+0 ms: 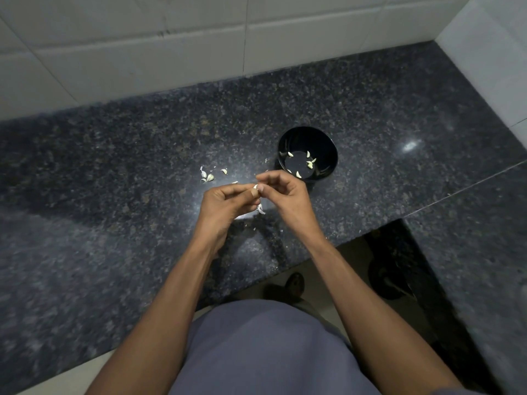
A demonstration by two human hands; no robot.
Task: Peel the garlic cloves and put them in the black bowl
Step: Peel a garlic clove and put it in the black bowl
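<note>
A small garlic clove [255, 187] is pinched between the fingertips of my left hand [225, 203] and my right hand [285, 195], held just above the dark granite counter [114, 166]. The black bowl [328, 143] stands right behind my right hand and holds several peeled cloves [309, 163]. A few unpeeled cloves [209, 177] lie on the counter to the left of my hands. A scrap of white skin [261, 208] shows below my fingers.
White tiled walls [171, 47] close off the back and the right side. The counter's front edge steps back at a cut-out [356, 252] on my right, where the floor and a foot show. Small bits of peel [253, 228] are scattered near the hands.
</note>
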